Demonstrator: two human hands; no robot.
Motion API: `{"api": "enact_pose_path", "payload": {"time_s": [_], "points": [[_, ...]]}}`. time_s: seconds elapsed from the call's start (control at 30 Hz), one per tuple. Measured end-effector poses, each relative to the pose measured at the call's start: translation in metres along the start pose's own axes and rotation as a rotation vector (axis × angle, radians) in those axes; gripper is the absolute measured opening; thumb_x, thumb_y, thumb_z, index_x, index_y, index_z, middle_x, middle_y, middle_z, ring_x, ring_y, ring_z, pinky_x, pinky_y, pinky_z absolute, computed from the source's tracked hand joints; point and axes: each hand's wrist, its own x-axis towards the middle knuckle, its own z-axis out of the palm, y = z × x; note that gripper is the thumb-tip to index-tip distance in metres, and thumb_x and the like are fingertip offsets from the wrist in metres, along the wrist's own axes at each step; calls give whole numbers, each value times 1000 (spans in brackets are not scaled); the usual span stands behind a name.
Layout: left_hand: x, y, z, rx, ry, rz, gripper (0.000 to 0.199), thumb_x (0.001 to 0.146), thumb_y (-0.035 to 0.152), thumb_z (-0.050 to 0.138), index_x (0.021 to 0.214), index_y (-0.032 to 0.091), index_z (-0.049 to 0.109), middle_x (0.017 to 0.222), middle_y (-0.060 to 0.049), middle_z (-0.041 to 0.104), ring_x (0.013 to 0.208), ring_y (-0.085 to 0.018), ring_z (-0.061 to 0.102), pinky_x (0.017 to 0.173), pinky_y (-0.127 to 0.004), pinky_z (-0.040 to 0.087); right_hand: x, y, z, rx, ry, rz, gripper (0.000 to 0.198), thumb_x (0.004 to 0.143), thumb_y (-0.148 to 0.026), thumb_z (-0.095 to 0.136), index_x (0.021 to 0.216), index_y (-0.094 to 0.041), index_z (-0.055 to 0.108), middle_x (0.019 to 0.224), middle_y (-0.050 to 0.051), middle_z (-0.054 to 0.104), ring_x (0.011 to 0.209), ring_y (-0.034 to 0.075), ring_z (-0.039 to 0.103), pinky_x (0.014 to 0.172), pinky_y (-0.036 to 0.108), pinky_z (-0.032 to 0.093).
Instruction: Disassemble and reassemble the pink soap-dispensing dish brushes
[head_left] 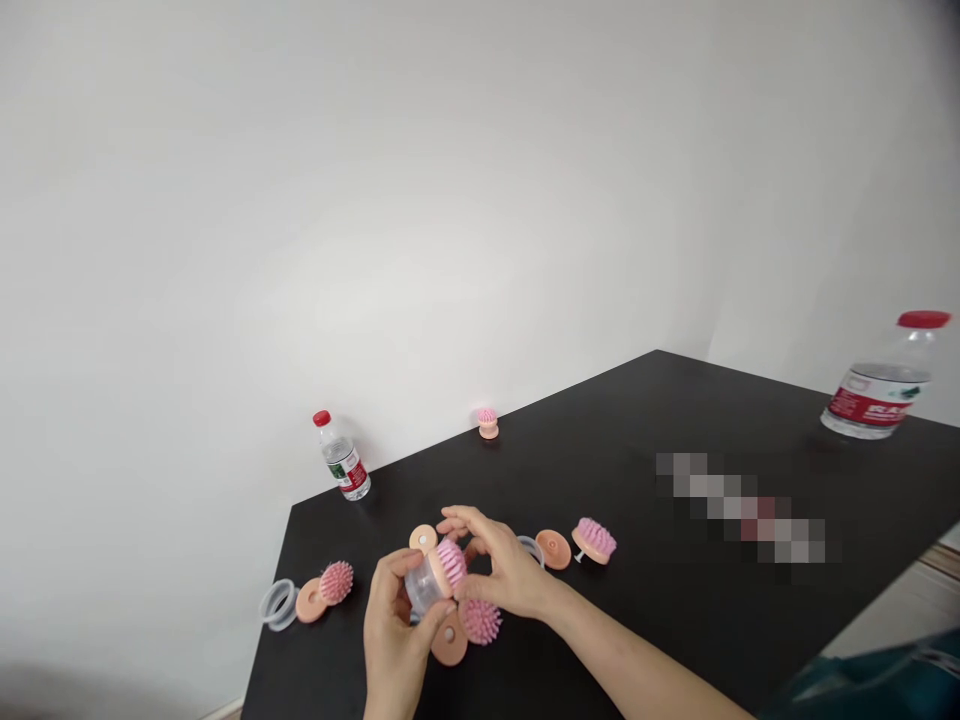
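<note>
My left hand (397, 620) is closed around a clear plastic ring-like cup (424, 588). A pink-bristled brush head (448, 566) with a peach rim sits against the cup's opening, bristles facing right. My right hand (499, 565) curls its thumb and fingers about that brush head. Whether it is fully seated in the cup, I cannot tell. Below the hands lie a peach disc (449, 642) with a pale centre and another brush head (481, 621), bristles up. Just behind them is a second peach disc (423, 539).
To the left lie clear rings (278, 605), a peach disc (310, 601) and a brush head (337, 582). Rightward are a peach cap (553, 549) and a brush head with a stem (595, 540). A whole brush (488, 423) and water bottles (345, 460) stand farther off on the black table (600, 440).
</note>
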Motion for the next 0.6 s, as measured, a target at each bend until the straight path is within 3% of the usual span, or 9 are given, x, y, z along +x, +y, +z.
{"api": "enact_pose_path", "payload": {"time_s": [0.1,0.23,0.3,0.43,0.6], "points": [[0,-4,0,4,3,11,43,64,35,87,100,23,68,106,-7,65,89,-26,67,71,-32,55,0,-6,1,-33,-47,-48,59,71,-20,81,126,-23,59,120,7,68,105,23,65,84,34,53],[-2,-6,1,6,10,4,44,63,36,87,100,22,67,103,-7,65,84,-25,66,67,-31,55,1,-4,3,-114,29,64,40,70,-17,79,108,-23,68,92,0,70,78,17,65,66,27,51],[-2,-4,2,6,26,-3,44,63,36,87,100,22,66,103,-7,65,83,-25,65,66,-31,55,1,-2,2,-95,45,82,42,70,-19,80,109,-23,67,91,0,69,79,17,64,65,26,50],[0,4,1,41,25,-24,42,60,36,88,94,22,68,100,-7,65,84,-26,65,67,-33,55,1,-4,2,-75,-47,-18,52,65,-20,86,113,-24,66,106,3,69,91,21,65,75,29,52],[1,6,-2,159,-7,2,33,60,31,87,86,22,69,100,-7,65,91,-29,64,70,-35,53,1,-4,6,-186,-33,33,42,65,-14,84,103,-23,69,94,0,69,82,19,63,72,30,52]]}}
